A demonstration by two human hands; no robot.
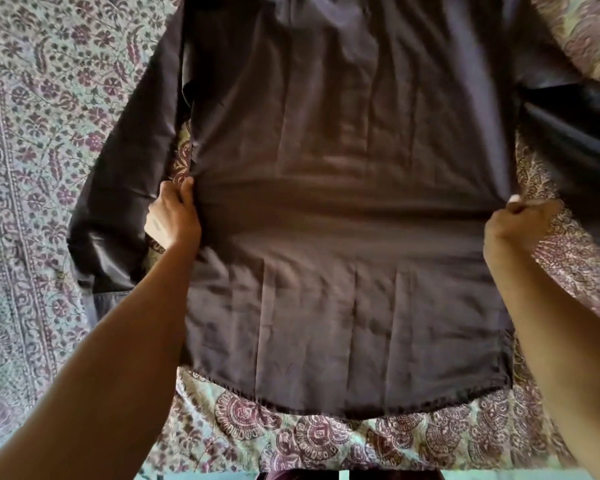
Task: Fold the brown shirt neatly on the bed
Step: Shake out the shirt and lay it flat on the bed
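Note:
The brown shirt [343,209] lies spread flat on the bed, hem toward me and collar end at the top of the view. Its left sleeve [118,188] runs down the left side; the right sleeve [575,133] angles off to the right edge. My left hand [174,216] pinches the shirt's left side seam at about waist height. My right hand [520,226] is closed on the right side seam at the same height. The cloth is pulled taut between both hands, with horizontal creases across it.
A patterned bedsheet [42,133] with floral and paisley print covers the bed all around the shirt. The bed's near edge [326,474] runs along the bottom of the view, just below the shirt hem.

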